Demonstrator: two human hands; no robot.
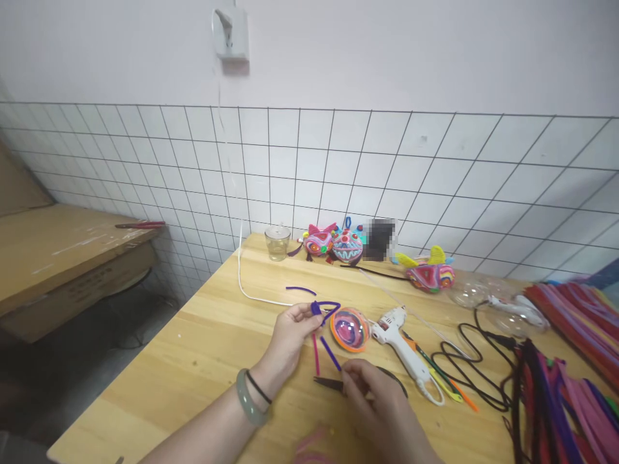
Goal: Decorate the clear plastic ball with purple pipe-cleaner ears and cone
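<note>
My left hand [293, 335] is closed, pinching a bent purple pipe cleaner [331, 304] between thumb and fingers above the table. My right hand [374, 393] is closed too, its fingertips at the lower end of a short purple pipe cleaner piece [331, 353]. Dark scissors [329, 383] stick out to the left from under that hand; their handles are mostly hidden. A pink pipe cleaner piece [316, 354] lies between the hands. Just beyond them is a clear plastic dome [350, 330], with an orange rim and pink and purple coils. Another purple piece [300, 289] lies farther back.
To the right are a white glue gun [403, 351], a coiled black cord [471, 351] and pipe cleaner bundles [565, 399]. Decorated fish-like figures [347, 246] and a glass cup [277, 243] stand along the tiled wall. Clear plastic shells [471, 293] sit back right.
</note>
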